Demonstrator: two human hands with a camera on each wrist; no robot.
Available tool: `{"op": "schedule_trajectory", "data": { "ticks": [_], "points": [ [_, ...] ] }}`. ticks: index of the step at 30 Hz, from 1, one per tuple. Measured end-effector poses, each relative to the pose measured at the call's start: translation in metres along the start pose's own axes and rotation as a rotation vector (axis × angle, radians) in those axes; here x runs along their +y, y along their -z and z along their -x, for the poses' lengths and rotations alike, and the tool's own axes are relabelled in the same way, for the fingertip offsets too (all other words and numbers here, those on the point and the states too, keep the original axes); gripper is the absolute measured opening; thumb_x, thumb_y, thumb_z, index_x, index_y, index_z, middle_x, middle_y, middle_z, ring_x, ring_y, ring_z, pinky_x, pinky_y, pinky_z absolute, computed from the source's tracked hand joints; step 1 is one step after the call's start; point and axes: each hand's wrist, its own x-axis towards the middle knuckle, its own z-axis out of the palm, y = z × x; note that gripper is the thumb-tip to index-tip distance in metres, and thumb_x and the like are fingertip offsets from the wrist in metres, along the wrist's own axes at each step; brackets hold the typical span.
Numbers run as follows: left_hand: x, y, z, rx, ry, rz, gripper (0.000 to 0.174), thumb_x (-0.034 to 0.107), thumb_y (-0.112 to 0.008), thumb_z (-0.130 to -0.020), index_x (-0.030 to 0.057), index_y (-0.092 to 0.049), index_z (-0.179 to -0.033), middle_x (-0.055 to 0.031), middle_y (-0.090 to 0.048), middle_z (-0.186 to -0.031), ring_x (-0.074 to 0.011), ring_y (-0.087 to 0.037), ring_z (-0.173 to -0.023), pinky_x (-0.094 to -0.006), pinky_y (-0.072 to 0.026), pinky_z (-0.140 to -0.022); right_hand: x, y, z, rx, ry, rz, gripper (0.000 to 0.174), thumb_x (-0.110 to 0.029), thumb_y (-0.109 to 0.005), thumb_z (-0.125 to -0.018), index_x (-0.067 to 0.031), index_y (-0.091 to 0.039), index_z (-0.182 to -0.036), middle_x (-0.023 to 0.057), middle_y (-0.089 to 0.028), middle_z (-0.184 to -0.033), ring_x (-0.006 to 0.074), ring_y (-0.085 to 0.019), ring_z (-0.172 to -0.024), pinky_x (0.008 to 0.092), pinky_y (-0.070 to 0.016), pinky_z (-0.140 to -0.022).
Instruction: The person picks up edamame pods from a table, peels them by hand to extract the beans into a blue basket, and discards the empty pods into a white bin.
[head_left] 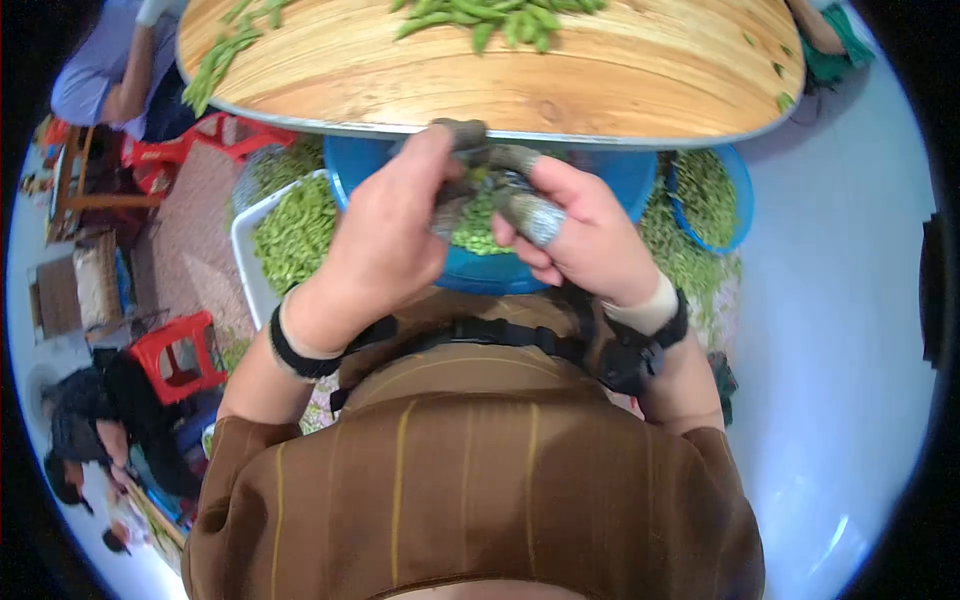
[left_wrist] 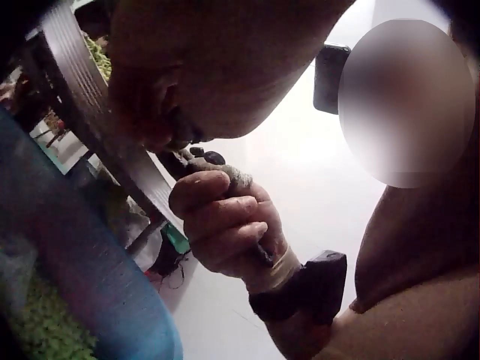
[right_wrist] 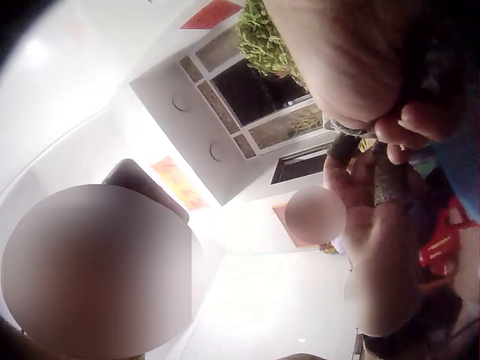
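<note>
My left hand (head_left: 385, 225) and right hand (head_left: 595, 232) meet at the near edge of a wooden tabletop (head_left: 330, 85). Dark, worn wraps cover several fingertips, and silvery tape circles the right thumb. Between the fingertips a bit of yellow-green bean pod (right_wrist: 366, 144) shows, pinched by both hands and mostly hidden. In the left wrist view the right hand (left_wrist: 225, 217) has its fingers curled in. Directly beneath the hands is a blue basin (head_left: 490, 277) with shelled green beans (head_left: 480, 236) in it. A heap of green pods (head_left: 490, 18) lies on the tabletop across from me.
A white tub (head_left: 243, 245) of green beans stands left of the basin. To the right is another blue basin (head_left: 742, 215) with pods or husks, and green scraps litter the floor. Red stools (head_left: 178, 355) and other people are at the left; a sleeved arm (head_left: 825, 40) shows far right.
</note>
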Motion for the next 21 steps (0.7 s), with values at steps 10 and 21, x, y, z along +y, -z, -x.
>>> {"op": "schedule_trajectory", "data": {
  "ticks": [10,21],
  "points": [
    [-0.005,0.002,0.003,-0.052,0.508,1.354,0.039,0.002,-0.056,-0.087,-0.0003,-0.041,-0.123,-0.0072,-0.059,-0.085,-0.0081,-0.050,-0.059,-0.0213,-0.0405,-0.053,0.015,-0.009,-0.001,-0.086,0.084,-0.215,0.019,-0.014,-0.050,-0.094,-0.0058,-0.058,-0.109,-0.0002,-0.058,-0.073,0.0030,-0.044,-0.049,0.0192,-0.0357,-0.042],
    [-0.011,-0.002,-0.004,-0.228,0.613,1.545,0.025,0.004,-0.054,-0.089,0.0001,-0.046,-0.113,-0.0092,-0.062,-0.082,-0.0096,-0.053,-0.059,-0.0207,-0.0429,-0.052,0.013,0.004,-0.004,0.057,0.239,0.055,0.029,-0.002,-0.064,-0.085,0.0009,-0.058,-0.113,0.0020,-0.064,-0.095,0.0078,-0.058,-0.086,0.0235,-0.0484,-0.076]
  ]
}}
